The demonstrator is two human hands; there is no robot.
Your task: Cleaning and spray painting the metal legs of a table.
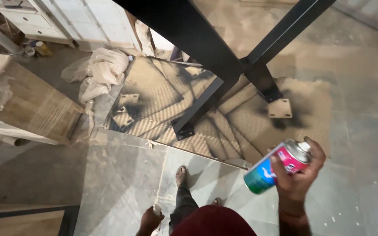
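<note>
- Pink, white and green, the round metal spray can (278,167) sits in the right hand (297,175), low on the right side of the view.
- Its fingers (277,167) wrap around the can and squeeze it tight, and one finger rests on the white cap at the top.
- The can is tilted, with its white top pointing up and to the right and its green bottom pointing down and to the left.
- The left hand (150,220) hangs low near the bottom edge, beside the dark trouser leg.
- It is curled shut around a small pale thing (156,210), and I cannot tell what that thing is.
- A black metal frame with long bars (206,52) stands in front of the person, well apart from the can.
- The frame's flat foot plates rest on a big brown sheet of cardboard (154,96), which has dark spray marks on it.
- One bare square foot plate (280,108) looks tan, with black spray marks around it.
- The grey stone floor (123,175) lies under the person's sandalled foot (181,175).
- Crumpled clear plastic sheeting (103,70) lies at the left edge of the cardboard.
- A wooden board wrapped in plastic (31,105) lies on the far left.
- White cupboards (66,17) stand at the top left.
</note>
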